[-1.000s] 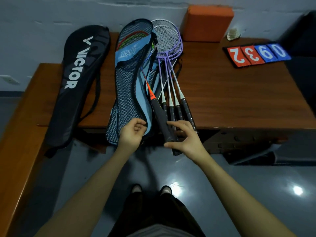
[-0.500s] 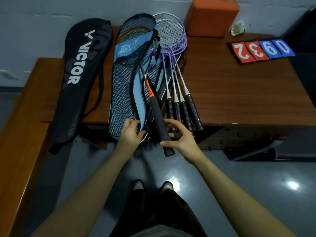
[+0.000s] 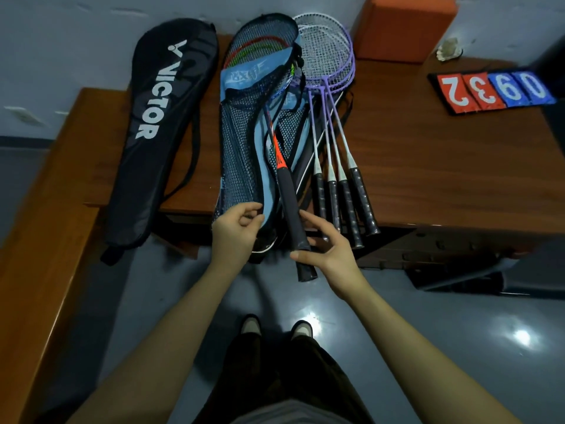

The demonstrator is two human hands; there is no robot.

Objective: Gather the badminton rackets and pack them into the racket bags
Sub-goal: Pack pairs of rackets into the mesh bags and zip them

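A blue mesh racket bag (image 3: pixel 244 142) lies on the wooden table (image 3: pixel 428 166), its lower end hanging over the front edge. A red-and-black racket (image 3: pixel 289 197) sits with its head inside this bag and its black grip sticking out. My left hand (image 3: pixel 237 231) pinches the bag's lower edge. My right hand (image 3: pixel 325 249) has thumb and fingers around the racket's grip near its end. Several purple rackets (image 3: pixel 331 123) lie side by side just right of the bag. A black VICTOR racket bag (image 3: pixel 159 123) lies to the left.
An orange block (image 3: pixel 403 26) stands against the wall at the back. A flip scoreboard (image 3: pixel 492 90) reading 2 3 9 0 lies at the table's right. A shuttlecock (image 3: pixel 449 50) sits near the wall. A wooden bench (image 3: pixel 36 255) runs along the left. My shoes (image 3: pixel 276 327) show on the grey floor.
The view has tilted down a little. My left hand dropped from the bag's mesh side to its lower edge. My right hand stayed at the red racket's grip end.
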